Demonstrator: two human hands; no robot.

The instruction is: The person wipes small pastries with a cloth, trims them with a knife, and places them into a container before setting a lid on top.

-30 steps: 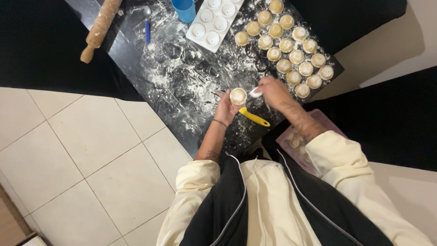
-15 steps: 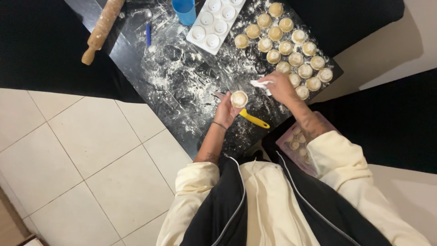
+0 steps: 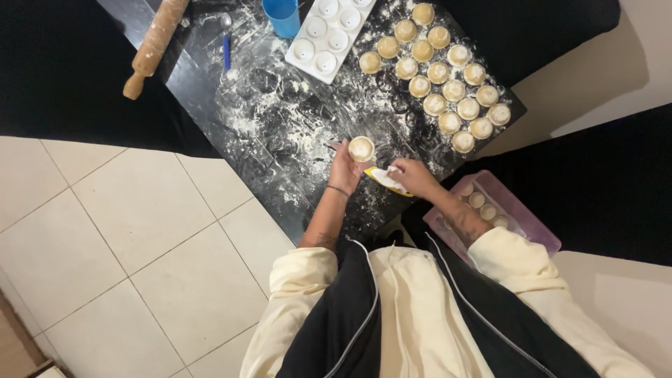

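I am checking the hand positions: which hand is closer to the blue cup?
Left. The left hand is below the blue cup, holding a pastry shell; the right hand lies farther right.

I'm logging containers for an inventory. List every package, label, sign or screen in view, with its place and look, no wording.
No labels, signs or screens show. Containers only:
White mould tray: top of the floured black table, rectangular, with round hollows.
Purple plastic tub: by the right forearm, rectangular, translucent, holding small round dough pieces.
Blue cup: top edge, beside the tray, round.
Left hand holds a small filled pastry cup; right hand holds a white tool.
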